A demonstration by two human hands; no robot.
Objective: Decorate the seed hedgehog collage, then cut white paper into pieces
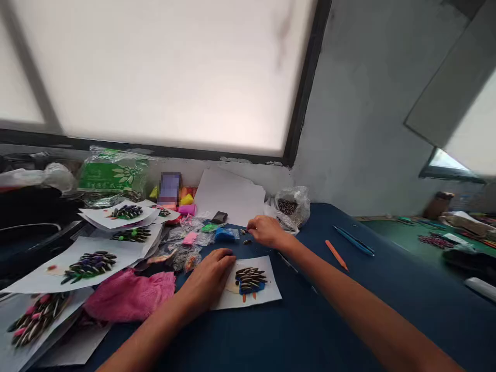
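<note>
A small white sheet (273, 281) lies on the dark blue table, bearing a hedgehog picture (251, 281) of striped sunflower seeds stuck in blue clay, with small orange feet. My left hand (211, 276) rests over the sheet's left edge, fingers laid down on it, covering part of the picture's left side. Beyond the sheet, my right hand (267, 231) reaches to the tabletop with its fingers bent together beside a few loose sunflower seeds (247, 241). Whatever is between those fingertips is too small to see. Just left of the seeds is a lump of blue clay (225, 234) on plastic wrap.
Finished-looking seed pictures (93, 266) are stacked at left, beside a pink cloth (132, 294). Pink clay (189, 238) and wrappers lie mid-table. Blank paper (228, 194) and a bag of seeds (289, 206) stand behind. An orange pen (336, 254) and blue pens (353, 241) lie right.
</note>
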